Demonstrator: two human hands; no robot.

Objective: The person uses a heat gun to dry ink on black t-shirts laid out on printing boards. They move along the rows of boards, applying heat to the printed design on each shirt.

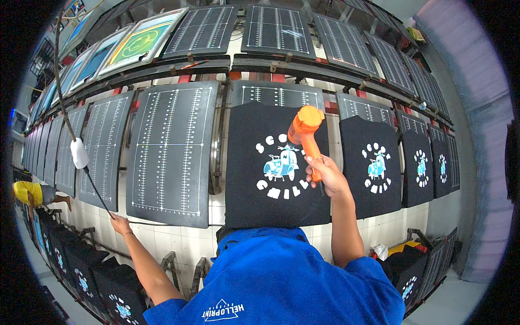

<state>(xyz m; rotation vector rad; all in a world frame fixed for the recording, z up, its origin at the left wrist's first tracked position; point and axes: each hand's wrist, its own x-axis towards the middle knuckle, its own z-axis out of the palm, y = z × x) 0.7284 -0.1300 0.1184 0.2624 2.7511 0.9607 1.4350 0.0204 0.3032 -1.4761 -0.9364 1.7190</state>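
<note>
My right hand [330, 177] is wrapped round the handle of an orange hair dryer [310, 120]. I hold the dryer above a black T-shirt [246, 200] laid flat on a board in front of me. On the shirt is a white and light-blue scooter print [280, 164] ringed by white letters. The dryer covers part of the right side of that print. Off to the left, my left hand [120, 223] is closed on a black power cord [97, 188]. This cord runs up to a white connector [79, 153] on a hanging cable.
Black printing boards with white rulers, such as the bare board [172, 157], stand in rows. More printed black shirts [371, 162] lie to the right, and others [122, 292] behind at lower left. Framed screens [143, 43] rest at upper left. A person in yellow [28, 192] bends at far left.
</note>
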